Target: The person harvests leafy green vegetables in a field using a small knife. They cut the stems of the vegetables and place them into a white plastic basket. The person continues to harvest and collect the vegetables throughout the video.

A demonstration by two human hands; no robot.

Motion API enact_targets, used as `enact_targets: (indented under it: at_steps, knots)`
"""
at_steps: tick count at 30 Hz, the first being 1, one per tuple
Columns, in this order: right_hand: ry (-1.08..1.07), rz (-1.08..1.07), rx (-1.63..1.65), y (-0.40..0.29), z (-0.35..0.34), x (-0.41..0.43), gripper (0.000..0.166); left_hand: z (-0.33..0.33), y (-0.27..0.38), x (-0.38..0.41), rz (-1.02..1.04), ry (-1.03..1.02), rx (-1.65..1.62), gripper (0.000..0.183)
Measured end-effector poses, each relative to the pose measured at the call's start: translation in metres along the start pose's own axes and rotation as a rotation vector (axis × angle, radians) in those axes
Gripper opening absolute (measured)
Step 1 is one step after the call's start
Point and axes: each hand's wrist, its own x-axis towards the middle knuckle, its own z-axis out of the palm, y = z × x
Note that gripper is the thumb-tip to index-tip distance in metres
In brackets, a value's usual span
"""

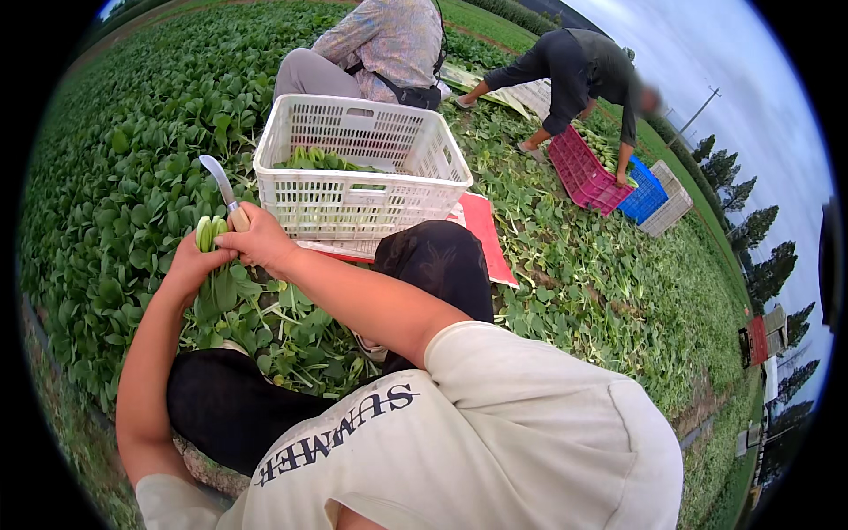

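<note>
A bunch of leafy greens (211,232) with pale stem ends up is held in my left hand (185,265), its leaves hanging below. My right hand (265,242) grips the wooden handle of a curved harvesting knife (217,177), whose blade points up and away from me. The thumb of the right hand rests against the stems, and both hands meet there. Just beyond and to the right of them stands a white plastic crate (364,177) with slotted walls. Cut greens (321,159) lie in its bottom.
Dense growing greens (119,218) spread on the left. A red sheet (487,232) lies beneath the crate. One person (391,50) sits behind it; another person (583,73) bends over a magenta crate (583,172) of greens, beside a blue crate (642,189). Loose leaves (563,265) litter the ground.
</note>
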Motion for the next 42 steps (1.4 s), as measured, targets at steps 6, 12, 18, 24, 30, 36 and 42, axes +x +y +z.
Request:
enact_targets:
  at_steps: [6, 12, 18, 24, 30, 36, 42]
  knots:
    - [-0.039, 0.064, 0.012, -0.002, 0.001, 0.003, 0.03, -0.001, 0.003, -0.015, -0.003, 0.015, -0.007, 0.046]
    - [-0.034, 0.113, 0.012, 0.002, -0.024, 0.025, 0.027, -0.026, 0.002, -0.009, 0.02, 0.243, -0.096, 0.032]
    - [-0.141, 0.017, -0.094, -0.02, -0.036, 0.045, 0.021, -0.05, 0.008, 0.002, -0.067, 0.183, -0.167, 0.038]
    - [-0.159, 0.16, 0.131, 0.043, -0.021, 0.076, 0.021, -0.046, -0.064, 0.027, -0.141, 0.043, -0.431, 0.043]
    - [-0.069, 0.325, 0.238, 0.107, -0.029, 0.097, 0.018, -0.041, -0.132, 0.055, -0.189, 0.12, -0.299, 0.046]
    - [-0.015, 0.589, 0.075, 0.182, -0.083, 0.097, 0.017, -0.068, -0.224, 0.046, -0.455, -0.035, -0.4, 0.034]
    - [0.165, 0.715, -0.011, 0.259, -0.116, 0.099, 0.013, -0.076, -0.245, 0.053, -0.426, -0.42, 1.275, 0.027]
